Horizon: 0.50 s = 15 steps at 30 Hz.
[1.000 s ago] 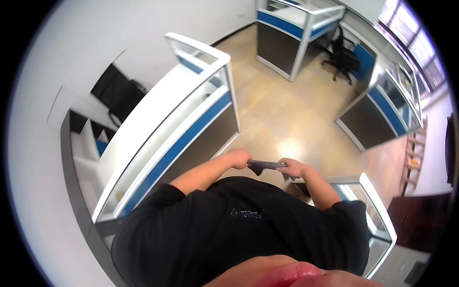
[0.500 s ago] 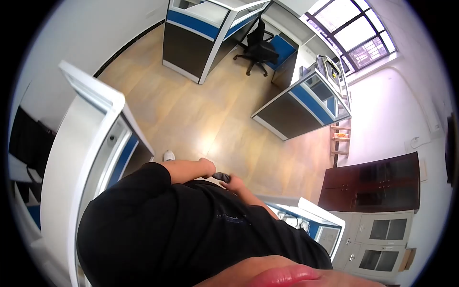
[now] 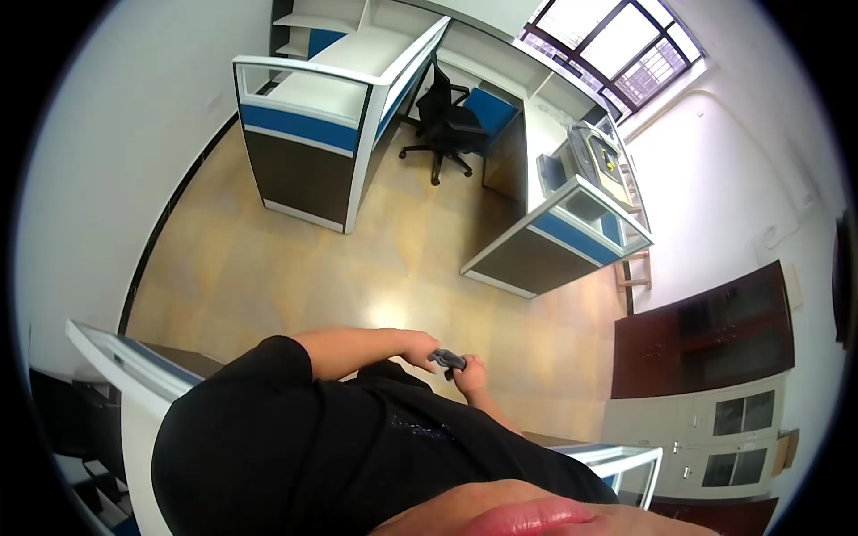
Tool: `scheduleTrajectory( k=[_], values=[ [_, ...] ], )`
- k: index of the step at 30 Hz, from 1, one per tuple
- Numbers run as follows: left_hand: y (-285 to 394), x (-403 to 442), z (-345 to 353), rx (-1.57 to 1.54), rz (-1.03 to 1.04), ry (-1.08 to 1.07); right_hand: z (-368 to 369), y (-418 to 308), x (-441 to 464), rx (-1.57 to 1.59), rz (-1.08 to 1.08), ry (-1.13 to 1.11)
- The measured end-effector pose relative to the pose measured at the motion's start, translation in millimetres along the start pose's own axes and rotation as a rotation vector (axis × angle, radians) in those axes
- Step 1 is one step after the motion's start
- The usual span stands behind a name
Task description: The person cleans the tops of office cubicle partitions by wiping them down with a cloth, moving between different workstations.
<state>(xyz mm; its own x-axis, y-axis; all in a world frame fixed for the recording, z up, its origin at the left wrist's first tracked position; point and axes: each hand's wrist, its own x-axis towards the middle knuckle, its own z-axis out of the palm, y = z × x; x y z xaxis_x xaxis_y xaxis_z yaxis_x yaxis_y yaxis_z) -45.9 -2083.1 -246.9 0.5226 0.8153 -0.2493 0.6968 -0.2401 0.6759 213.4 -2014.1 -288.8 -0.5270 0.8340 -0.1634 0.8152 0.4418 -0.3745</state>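
Observation:
A small, crumpled dark grey cloth [image 3: 446, 359] hangs between my two hands in front of my black shirt, above the floor. My left hand [image 3: 418, 347] is closed at its left end. At the other end, my right hand [image 3: 472, 373] has its fingers wrapped round the grey material. Part of the cloth dangles below the right fingers. Its exact kind is too small to make out.
Ahead stand an office partition [image 3: 299, 170] and a second desk partition [image 3: 550, 250]. A black swivel chair [image 3: 450, 125] sits between them. Dark red cabinets [image 3: 706, 335] line the right wall. Partition frames [image 3: 134, 357] flank me on the left and right [image 3: 626, 460].
The view has moved forward, so the desks ahead look nearer and the side partitions have slid back. Both hands, still on the cloth, sit lower and farther right in the view.

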Motion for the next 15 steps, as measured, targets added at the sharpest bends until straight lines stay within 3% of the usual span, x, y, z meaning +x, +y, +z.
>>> scheduleTrajectory(
  k=[1, 3, 5, 7, 8, 9, 11, 13, 15],
  values=[
    [-11, 1, -17, 0.000, -0.011, -0.005, -1, -9, 27, 0.010, -0.004, -0.006],
    [-34, -1, -46, -0.108, -0.116, 0.070, 3, -19, 77, 0.001, 0.201, -0.249],
    [-73, -4, -69, -0.060, -0.156, 0.137, 30, -18, 131, -0.098, 0.010, -0.131],
    [-116, -35, -116, 0.302, -0.085, 0.345, 34, -57, 196, -0.111, -0.053, -0.200],
    [-131, -52, -133, 0.321, -0.116, 0.337, 36, -75, 205, -0.106, -0.078, -0.350],
    [-135, -78, -153, 0.252, -0.154, 0.429, 30, -107, 224, -0.080, -0.110, -0.355],
    [-141, -130, -182, 0.186, -0.217, 0.531, 18, -172, 265, -0.029, -0.695, -0.334],
    [-152, -167, -225, -0.033, -0.325, 0.588, 19, -244, 319, 0.352, -0.962, -0.542],
    [-152, -205, -228, -0.116, -0.410, 0.653, 1, -325, 321, 0.560, -1.059, -0.705]
  ],
)
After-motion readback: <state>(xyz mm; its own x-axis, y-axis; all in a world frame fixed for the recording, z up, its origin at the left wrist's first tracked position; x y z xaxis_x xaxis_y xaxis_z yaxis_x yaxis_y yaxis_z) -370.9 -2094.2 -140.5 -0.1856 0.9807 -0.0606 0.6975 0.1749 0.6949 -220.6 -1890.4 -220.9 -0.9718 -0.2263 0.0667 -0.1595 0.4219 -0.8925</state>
